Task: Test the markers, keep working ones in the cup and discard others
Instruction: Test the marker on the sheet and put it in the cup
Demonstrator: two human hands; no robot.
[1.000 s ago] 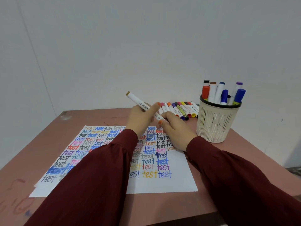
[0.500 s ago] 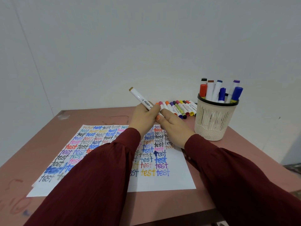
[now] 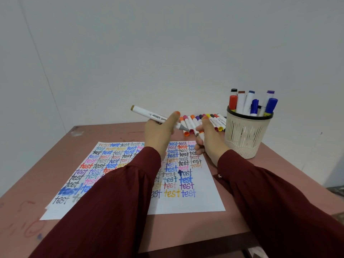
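At the far left the table [image 3: 46, 146] shows bare, scuffed surface beside the test sheet [image 3: 204, 202], which is crowded with coloured "test" words, leaving white mainly along its bottom strip and right margin. Above the sheet, the left hand [image 3: 160, 135] curls round a white marker [image 3: 149, 113], held slantwise in the air with its brownish end up-left and its grey nib bare and pointing down-right. Behind it, a row of capped markers [image 3: 191, 121] lies against the wall. The right hand [image 3: 210, 144], just beside the nib, has its fingers closed round a small piece that looks like the pulled-off cap [image 3: 200, 135]. Rightmost, the cup [image 3: 247, 135] stands near the table's right edge, already holding several markers [image 3: 242, 101]. The step in hand seems to be uncapping for a trial; next the nib should come down onto a white patch, staying clear of the cup and the near edge.
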